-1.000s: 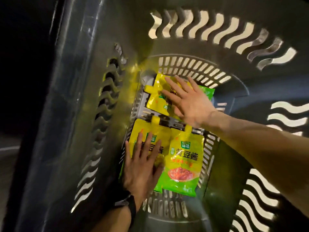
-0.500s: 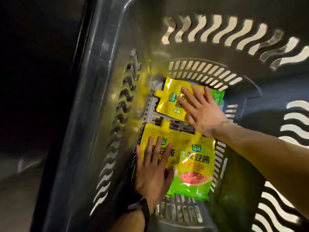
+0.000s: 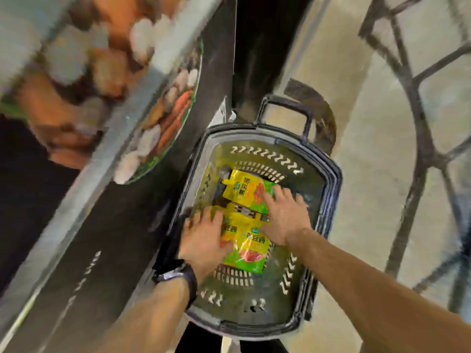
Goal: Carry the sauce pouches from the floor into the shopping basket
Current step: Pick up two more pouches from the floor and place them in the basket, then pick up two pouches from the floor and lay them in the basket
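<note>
**Desk:** State of the hands?

**Operator:** From the head view, I see both inside the shopping basket (image 3: 334,189). The left hand (image 3: 204,238) lies flat, fingers straight and spread, palm down on the near left sauce pouch (image 3: 228,229). It grips nothing. A dark wristwatch (image 3: 175,273) is on that wrist. The right hand (image 3: 285,217) is also flat with its fingers extended. The fingertips rest on the green end of the far sauce pouch (image 3: 242,189), and the heel sits just beside the near right sauce pouch (image 3: 252,250). Motion blur softens both hands, but I see no curled fingers.

**Desk:** Location of the pouches?

**Operator:** All three yellow-and-green pouches lie flat on the slotted basket bottom. The two near ones are side by side and overlapping. The far one lies beyond them, spout to the left.

**Desk:** Surroundings?

**Operator:** The basket stands on a pale floor (image 3: 369,200), handle (image 3: 286,105) raised at the far end. A dark fixture with a blurred food picture (image 3: 163,123) is on its left.
</note>
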`<act>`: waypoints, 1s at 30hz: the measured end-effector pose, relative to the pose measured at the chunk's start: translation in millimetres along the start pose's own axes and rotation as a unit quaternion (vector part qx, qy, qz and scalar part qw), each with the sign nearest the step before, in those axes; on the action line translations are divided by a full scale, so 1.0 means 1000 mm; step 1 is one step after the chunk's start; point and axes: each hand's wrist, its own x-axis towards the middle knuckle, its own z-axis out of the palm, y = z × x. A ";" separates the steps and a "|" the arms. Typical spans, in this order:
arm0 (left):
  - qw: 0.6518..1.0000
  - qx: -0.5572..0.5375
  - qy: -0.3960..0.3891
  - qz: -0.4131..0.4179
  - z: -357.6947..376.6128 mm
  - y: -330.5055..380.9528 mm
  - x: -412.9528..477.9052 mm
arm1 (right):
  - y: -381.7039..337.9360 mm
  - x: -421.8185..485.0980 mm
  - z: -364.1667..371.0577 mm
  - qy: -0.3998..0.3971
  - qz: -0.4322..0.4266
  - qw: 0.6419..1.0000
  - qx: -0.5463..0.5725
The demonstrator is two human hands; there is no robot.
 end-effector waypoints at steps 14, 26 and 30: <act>0.981 0.041 0.173 -0.082 -0.252 0.031 -0.282 | -0.053 -0.279 -0.238 0.115 -0.084 0.990 -0.019; 0.930 -0.004 0.244 -0.276 -0.220 0.005 -0.472 | -0.152 -0.381 -0.274 0.208 -0.263 0.933 -0.131; 0.895 -0.044 0.260 -0.359 -0.184 -0.029 -0.558 | -0.236 -0.431 -0.254 0.214 -0.345 0.898 -0.170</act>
